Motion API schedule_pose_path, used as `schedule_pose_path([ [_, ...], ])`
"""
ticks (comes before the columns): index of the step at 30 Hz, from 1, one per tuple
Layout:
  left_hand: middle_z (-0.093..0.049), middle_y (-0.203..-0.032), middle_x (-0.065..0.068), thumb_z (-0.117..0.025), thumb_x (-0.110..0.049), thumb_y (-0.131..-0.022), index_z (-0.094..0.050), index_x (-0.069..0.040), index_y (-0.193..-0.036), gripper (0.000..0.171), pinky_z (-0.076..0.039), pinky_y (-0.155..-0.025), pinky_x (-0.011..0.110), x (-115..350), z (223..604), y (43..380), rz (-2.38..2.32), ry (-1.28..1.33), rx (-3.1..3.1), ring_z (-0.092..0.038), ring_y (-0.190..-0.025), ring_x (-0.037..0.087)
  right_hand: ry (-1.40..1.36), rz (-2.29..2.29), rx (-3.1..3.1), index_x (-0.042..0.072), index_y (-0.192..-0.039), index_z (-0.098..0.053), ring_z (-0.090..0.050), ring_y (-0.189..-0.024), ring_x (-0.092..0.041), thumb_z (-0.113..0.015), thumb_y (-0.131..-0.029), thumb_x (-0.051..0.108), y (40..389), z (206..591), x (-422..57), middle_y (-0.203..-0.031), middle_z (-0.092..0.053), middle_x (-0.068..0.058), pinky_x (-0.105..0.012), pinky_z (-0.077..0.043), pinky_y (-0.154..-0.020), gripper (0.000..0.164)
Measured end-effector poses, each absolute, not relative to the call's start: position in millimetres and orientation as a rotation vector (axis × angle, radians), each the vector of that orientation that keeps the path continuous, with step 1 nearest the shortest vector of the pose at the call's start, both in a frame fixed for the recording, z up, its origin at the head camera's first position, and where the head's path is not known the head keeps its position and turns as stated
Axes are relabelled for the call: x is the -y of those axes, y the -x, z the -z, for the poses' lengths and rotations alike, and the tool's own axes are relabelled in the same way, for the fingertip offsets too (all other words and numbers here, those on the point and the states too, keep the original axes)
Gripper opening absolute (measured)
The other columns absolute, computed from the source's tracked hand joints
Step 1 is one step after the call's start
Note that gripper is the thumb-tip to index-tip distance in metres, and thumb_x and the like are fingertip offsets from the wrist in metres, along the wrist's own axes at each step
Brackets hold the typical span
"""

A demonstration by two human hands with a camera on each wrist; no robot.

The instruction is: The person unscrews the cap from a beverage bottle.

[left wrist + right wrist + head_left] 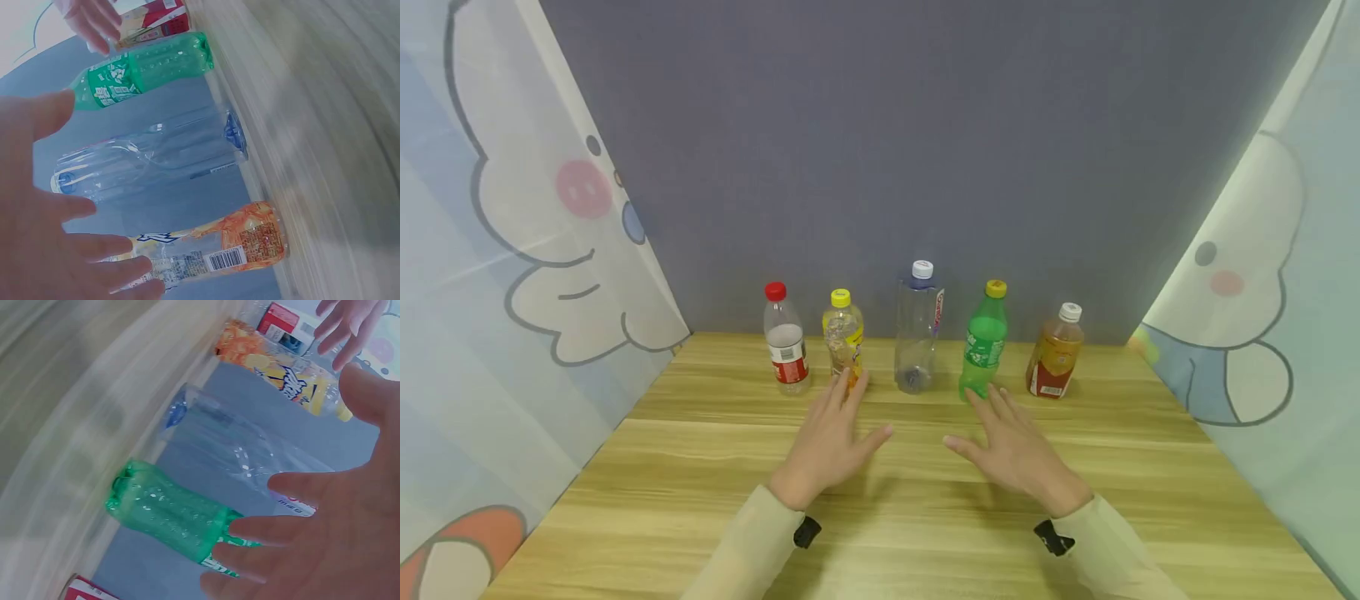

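Observation:
Both hands reach forward over the table with fingers straight and nothing held. My left hand (829, 446) is nearest the yellow-capped bottle (844, 332) with an orange and yellow label, its fingertips overlapping the bottle's base in the head view. My right hand (1017, 446) is in front of the green bottle (987, 337) with a yellow cap, fingertips overlapping its bottom there. Between them stands a tall clear bottle (916, 342) with a white cap. At the left end is a red-capped clear bottle (787, 346) with a red and white label; at the right end, a white-capped amber bottle (1056, 354).
The bottles stand upright in a row near the back of the wood-grain table (917, 525). A dark grey panel (895, 167) rises behind them. Curtains with cartoon figures hang on the left (527, 250) and right (1247, 275). Black straps sit at both cuffs.

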State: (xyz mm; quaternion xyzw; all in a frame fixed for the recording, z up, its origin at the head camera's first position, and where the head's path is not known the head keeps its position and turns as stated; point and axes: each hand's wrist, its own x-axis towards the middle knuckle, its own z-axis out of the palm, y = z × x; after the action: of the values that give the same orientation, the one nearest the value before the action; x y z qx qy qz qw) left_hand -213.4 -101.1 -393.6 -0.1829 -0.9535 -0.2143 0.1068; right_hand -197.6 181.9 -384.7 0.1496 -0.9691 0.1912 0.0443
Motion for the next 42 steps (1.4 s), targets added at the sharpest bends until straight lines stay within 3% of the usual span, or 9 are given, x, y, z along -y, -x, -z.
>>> schedule_pose_path([
  [5, -0.028, -0.162, 0.024, -0.057, -0.06, -0.097, -0.031, -0.008, -0.159, 0.085, -0.029, -0.115, 0.059, 95.9, 391.2, 219.1, 0.71, 0.582, 2.698, -0.031, -0.147, 0.042, -0.493, -0.646, 2.928, 0.003, -0.159, -0.031, -0.016, -0.149, -0.052, -0.049, -0.097, 0.068, 199.3, 377.1, -178.1, -0.163, -0.017, -0.029, -0.072, -0.022, -0.111, 0.092],
  [11, -0.035, -0.159, 0.021, -0.06, -0.056, -0.097, -0.033, -0.008, -0.158, 0.082, -0.034, -0.113, 0.059, 84.5, 387.8, 227.7, 0.782, 0.581, 2.645, -0.037, -0.144, 0.041, -0.532, -0.727, 2.866, 0.004, -0.159, -0.028, -0.021, -0.148, -0.051, -0.05, -0.097, 0.067, 206.1, 370.0, -174.5, -0.164, -0.016, -0.028, -0.071, -0.027, -0.109, 0.091],
  [18, -0.036, -0.159, 0.021, -0.059, -0.055, -0.098, -0.033, -0.005, -0.158, 0.082, -0.034, -0.112, 0.06, 65.7, 384.0, 236.6, 0.88, 0.566, 2.64, -0.038, -0.143, 0.042, -0.542, -0.987, 2.779, 0.013, -0.163, -0.018, -0.02, -0.149, -0.048, -0.055, -0.099, 0.06, 217.0, 367.0, -170.4, -0.167, -0.01, -0.022, -0.073, -0.027, -0.107, 0.088],
  [22, -0.038, -0.158, 0.019, -0.059, -0.052, -0.099, -0.033, -0.007, -0.158, 0.079, -0.036, -0.111, 0.06, 58.4, 384.4, 242.4, 0.996, 0.551, 2.597, -0.04, -0.142, 0.04, -0.558, -1.09, 2.694, 0.008, -0.162, -0.02, -0.021, -0.149, -0.047, -0.058, -0.101, 0.051, 223.3, 364.5, -166.9, -0.166, -0.016, -0.022, -0.069, -0.025, -0.111, 0.084],
  [25, -0.039, -0.158, 0.018, -0.058, -0.05, -0.099, -0.033, -0.009, -0.158, 0.076, -0.037, -0.11, 0.059, 55.0, 385.3, 247.3, 1.07, 0.562, 2.543, -0.04, -0.142, 0.039, -0.563, -1.166, 2.616, 0.006, -0.161, -0.022, -0.03, -0.146, -0.047, -0.059, -0.101, 0.047, 228.0, 362.2, -164.5, -0.165, -0.022, -0.021, -0.065, -0.031, -0.111, 0.081],
  [29, -0.04, -0.158, 0.016, -0.057, -0.05, -0.1, -0.034, -0.01, -0.158, 0.074, -0.036, -0.111, 0.058, 51.7, 386.4, 252.7, 1.131, 0.552, 2.506, -0.04, -0.143, 0.037, -0.549, -1.245, 2.579, 0.01, -0.162, -0.02, -0.035, -0.143, -0.046, -0.057, -0.102, 0.048, 233.9, 359.0, -162.2, -0.165, -0.023, -0.018, -0.061, -0.037, -0.109, 0.079],
  [42, -0.037, -0.16, 0.016, -0.063, -0.044, -0.098, -0.032, -0.01, -0.159, 0.076, -0.033, -0.113, 0.058, 45.5, 395.2, 268.2, 1.213, 0.435, 2.57, -0.037, -0.145, 0.036, -0.537, -1.391, 2.499, 0.012, -0.162, -0.02, -0.029, -0.148, -0.04, -0.059, -0.101, 0.048, 250.6, 349.7, -147.8, -0.166, -0.022, -0.014, -0.057, -0.035, -0.113, 0.081],
])
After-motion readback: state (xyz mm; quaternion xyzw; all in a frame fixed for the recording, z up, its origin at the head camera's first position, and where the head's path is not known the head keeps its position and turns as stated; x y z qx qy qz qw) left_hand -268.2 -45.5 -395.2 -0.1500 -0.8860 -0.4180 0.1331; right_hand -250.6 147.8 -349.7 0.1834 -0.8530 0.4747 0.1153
